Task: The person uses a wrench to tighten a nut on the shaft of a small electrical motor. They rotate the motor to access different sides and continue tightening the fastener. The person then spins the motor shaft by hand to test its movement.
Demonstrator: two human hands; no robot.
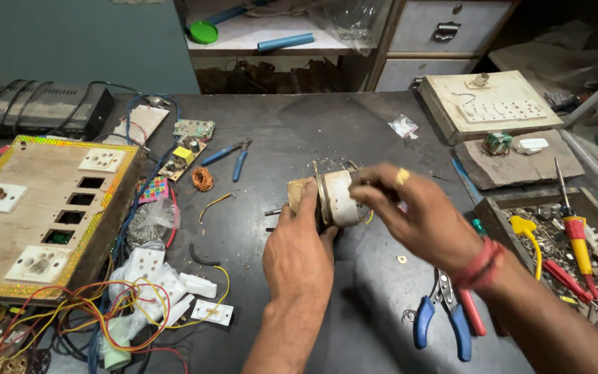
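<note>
Between both hands: left hand (300, 232) grips round white part (333, 199) from below, right hand (410, 208) pinches its top edge.

We see the round part (336, 199) in the middle of the table (292, 131), with the left hand (300, 249) under and in front of it and the right hand (410, 211) touching it from the right. To the left lie the switch board (39, 215) and, in front of it, a heap of wires (84, 318) and sockets (164, 280), while the far pliers (230, 156) lie behind the part. To the right, the near pliers (448, 315) lie on the table under the right arm, the tray (493, 218) with the screwdriver (576, 228) in it sits at the edge, and the flat board (493, 104) lies behind the tray.
</note>
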